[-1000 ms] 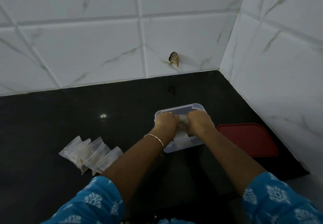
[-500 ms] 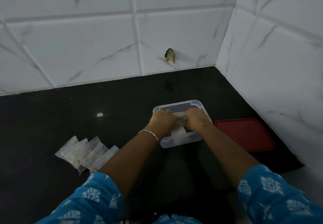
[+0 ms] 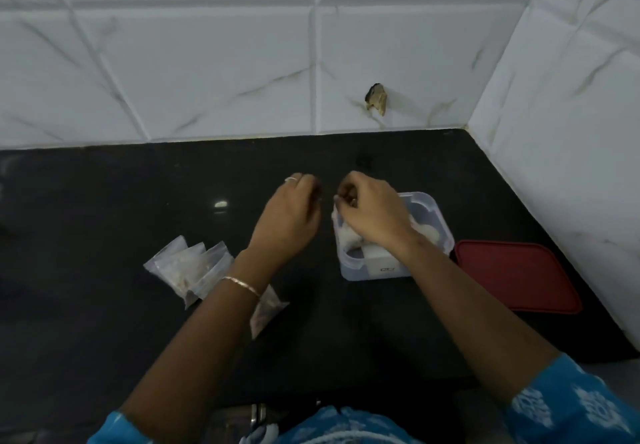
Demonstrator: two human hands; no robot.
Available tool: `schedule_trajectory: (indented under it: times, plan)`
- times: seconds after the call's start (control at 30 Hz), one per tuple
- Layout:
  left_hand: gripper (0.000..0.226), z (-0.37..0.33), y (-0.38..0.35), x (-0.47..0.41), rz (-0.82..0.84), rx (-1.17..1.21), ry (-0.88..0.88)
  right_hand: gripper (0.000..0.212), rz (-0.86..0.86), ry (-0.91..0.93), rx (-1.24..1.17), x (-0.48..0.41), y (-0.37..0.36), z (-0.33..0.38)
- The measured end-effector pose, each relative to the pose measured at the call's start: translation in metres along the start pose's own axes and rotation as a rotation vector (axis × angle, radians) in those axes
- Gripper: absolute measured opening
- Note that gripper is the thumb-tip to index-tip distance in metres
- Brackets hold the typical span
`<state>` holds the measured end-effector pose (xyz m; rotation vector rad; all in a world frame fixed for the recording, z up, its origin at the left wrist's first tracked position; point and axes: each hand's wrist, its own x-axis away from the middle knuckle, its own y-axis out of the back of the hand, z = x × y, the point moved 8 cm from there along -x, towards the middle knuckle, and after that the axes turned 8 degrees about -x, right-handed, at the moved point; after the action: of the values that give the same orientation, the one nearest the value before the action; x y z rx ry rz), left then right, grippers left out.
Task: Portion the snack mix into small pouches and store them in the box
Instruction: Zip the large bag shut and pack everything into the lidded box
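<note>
A clear plastic box (image 3: 431,205) stands on the black counter right of centre, with filled white pouches (image 3: 348,239) inside it. My right hand (image 3: 372,216) hovers over the box's left side, its fingertips pinched on the top edge of one pouch there. My left hand (image 3: 289,216) is just left of the box above the counter, fingers curled, with nothing visible in it. Several filled clear pouches (image 3: 188,263) lie fanned on the counter at the left. One more pouch (image 3: 265,310) shows partly under my left forearm.
A red lid (image 3: 516,277) lies flat to the right of the box. White tiled walls meet in a corner at the back right. A brownish chip (image 3: 375,98) marks the back wall. The black counter (image 3: 104,218) stretches to the left.
Both hands were pressed together on a pouch inside the box. My left hand has now lifted off and moved left; my right hand stays on the pouch.
</note>
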<state>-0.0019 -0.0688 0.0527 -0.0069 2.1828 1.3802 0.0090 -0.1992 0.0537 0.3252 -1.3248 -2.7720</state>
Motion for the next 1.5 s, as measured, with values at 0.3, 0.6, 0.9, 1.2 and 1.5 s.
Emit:
schedule_trajectory:
  times: [0.3,0.6,0.9,1.2,1.5]
  plan:
    - [0.011,0.142,0.058,0.138,0.025,-0.028,0.624,0.033,0.447,0.145,-0.294,0.010,-0.121,0.079]
    - [0.021,0.153,0.046,0.188,0.119,-0.056,0.793,0.048,0.650,-0.003,-0.024,0.037,-0.184,0.046]
    - [0.008,0.144,0.036,0.189,0.084,0.020,0.834,0.005,0.626,-0.097,-0.364,0.046,-0.172,0.041]
    - [0.015,0.113,0.037,0.132,0.020,0.561,0.741,0.008,0.384,-0.129,-0.720,0.040,-0.091,0.040]
    - [0.008,0.015,0.008,0.031,0.079,0.774,0.506,0.017,-0.027,-0.276,-0.809,0.046,0.039,-0.033]
